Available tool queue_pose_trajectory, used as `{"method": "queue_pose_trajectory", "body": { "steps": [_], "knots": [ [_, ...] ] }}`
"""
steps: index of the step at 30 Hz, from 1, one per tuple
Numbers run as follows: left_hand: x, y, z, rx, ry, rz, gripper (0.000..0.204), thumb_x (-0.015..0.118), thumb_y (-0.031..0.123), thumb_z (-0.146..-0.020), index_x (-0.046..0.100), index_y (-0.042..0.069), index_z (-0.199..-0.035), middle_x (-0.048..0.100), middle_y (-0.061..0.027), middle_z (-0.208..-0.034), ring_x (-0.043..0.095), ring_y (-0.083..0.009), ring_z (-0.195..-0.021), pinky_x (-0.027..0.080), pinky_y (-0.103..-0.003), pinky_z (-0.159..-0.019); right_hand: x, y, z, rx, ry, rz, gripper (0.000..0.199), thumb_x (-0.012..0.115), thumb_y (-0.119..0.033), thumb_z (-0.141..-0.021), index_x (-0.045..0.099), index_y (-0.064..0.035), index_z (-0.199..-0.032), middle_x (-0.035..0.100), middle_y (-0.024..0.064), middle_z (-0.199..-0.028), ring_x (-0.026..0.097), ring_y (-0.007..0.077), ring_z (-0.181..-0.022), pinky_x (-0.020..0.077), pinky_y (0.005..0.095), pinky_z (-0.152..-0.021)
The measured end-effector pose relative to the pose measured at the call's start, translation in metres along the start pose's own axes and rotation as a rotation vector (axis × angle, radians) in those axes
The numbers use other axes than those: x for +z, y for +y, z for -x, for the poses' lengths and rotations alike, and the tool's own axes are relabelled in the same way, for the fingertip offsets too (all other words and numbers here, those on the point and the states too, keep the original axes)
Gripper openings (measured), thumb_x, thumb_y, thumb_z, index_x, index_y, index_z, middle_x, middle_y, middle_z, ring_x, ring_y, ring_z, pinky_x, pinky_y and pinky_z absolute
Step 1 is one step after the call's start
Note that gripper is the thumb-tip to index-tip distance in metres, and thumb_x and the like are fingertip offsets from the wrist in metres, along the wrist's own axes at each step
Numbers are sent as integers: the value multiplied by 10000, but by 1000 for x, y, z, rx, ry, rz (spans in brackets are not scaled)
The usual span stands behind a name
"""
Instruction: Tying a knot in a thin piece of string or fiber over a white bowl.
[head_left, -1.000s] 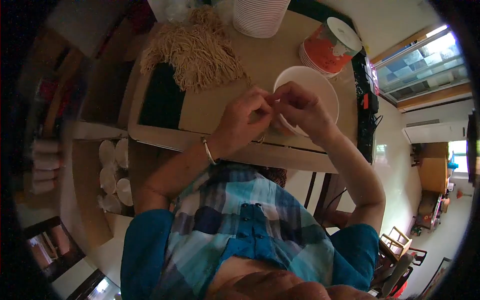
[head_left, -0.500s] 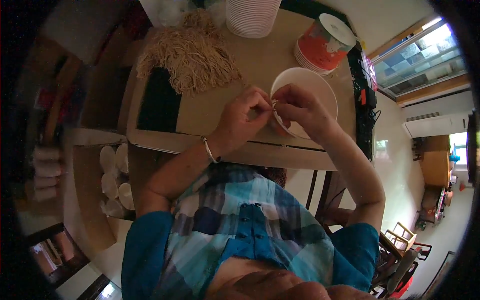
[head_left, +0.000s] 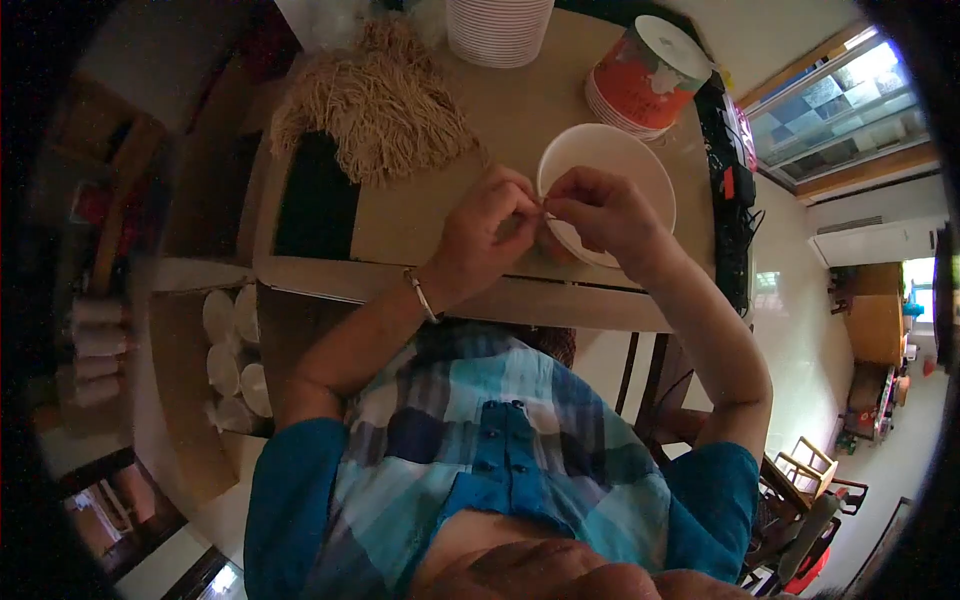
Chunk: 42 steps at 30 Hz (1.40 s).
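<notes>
My left hand (head_left: 488, 232) and my right hand (head_left: 612, 215) meet fingertip to fingertip at the left rim of a white paper bucket (head_left: 600, 150). Both hands are closed in a pinch. Whatever lies between the fingertips is too small to make out. The bucket's pale inside faces up, and my right hand covers part of its opening. A bracelet circles my left wrist. To the left of the bucket lies a loose heap of thin beige cords (head_left: 385, 110).
A tall stack of white buckets (head_left: 498, 35) stands at the back. Upturned red and green printed buckets (head_left: 650, 80) are stacked at the back right. Left of the table, an open cardboard box (head_left: 185, 380) holds several white rolled or cup-like pieces. A dark power strip (head_left: 738, 185) lies along the right edge.
The fingers of my right hand have drawn closer together at the bucket rim. My left hand stays nearly in place. The whole view has shifted slightly.
</notes>
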<state>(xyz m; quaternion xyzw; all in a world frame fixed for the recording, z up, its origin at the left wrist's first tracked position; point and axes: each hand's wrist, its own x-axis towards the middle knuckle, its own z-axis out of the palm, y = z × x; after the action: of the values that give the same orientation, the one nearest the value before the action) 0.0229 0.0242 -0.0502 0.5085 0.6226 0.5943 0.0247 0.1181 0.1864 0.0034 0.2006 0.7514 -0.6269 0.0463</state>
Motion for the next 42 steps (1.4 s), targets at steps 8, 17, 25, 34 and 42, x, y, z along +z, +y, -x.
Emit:
{"method": "queue_pose_trajectory", "body": {
  "steps": [8,17,25,34,42],
  "knots": [
    [-4,8,0,27,32,-165,174,670,1,-761,564,47,-891,542,-103,-961,593,-269,-860,497,-329,-723,-1,4,-1,-175,-5,66,105,656,-131,-846,615,-42,-885,593,-20,-781,510,60,-702,438,222,-606],
    [-15,13,-1,96,22,-304,142,651,17,-789,574,55,-902,566,-99,-919,599,-286,-837,497,-345,-700,4,2,1,-211,27,100,33,603,-97,-873,605,-64,-870,530,-54,-701,390,-7,-539,277,168,-446],
    [-18,1,3,-274,249,40,55,593,50,-882,574,32,-930,581,-68,-814,610,-177,-734,478,-300,-620,1,-4,5,-3,-25,-132,64,606,-128,-885,590,-66,-883,490,-55,-668,368,10,-471,250,183,-402],
    [-14,14,6,-98,3,-229,169,559,185,-932,601,28,-886,572,-107,-754,581,-196,-686,460,-309,-615,-5,-1,1,103,-122,-242,146,654,-236,-868,619,-98,-900,512,-45,-683,409,47,-510,318,195,-424],
    [-2,17,0,-364,-105,-89,262,535,249,-954,596,31,-823,505,-39,-639,452,-111,-579,387,-294,-524,-5,0,2,106,-147,-249,154,641,-259,-884,615,-108,-893,504,-58,-681,407,29,-521,316,181,-431]
  ]
}}
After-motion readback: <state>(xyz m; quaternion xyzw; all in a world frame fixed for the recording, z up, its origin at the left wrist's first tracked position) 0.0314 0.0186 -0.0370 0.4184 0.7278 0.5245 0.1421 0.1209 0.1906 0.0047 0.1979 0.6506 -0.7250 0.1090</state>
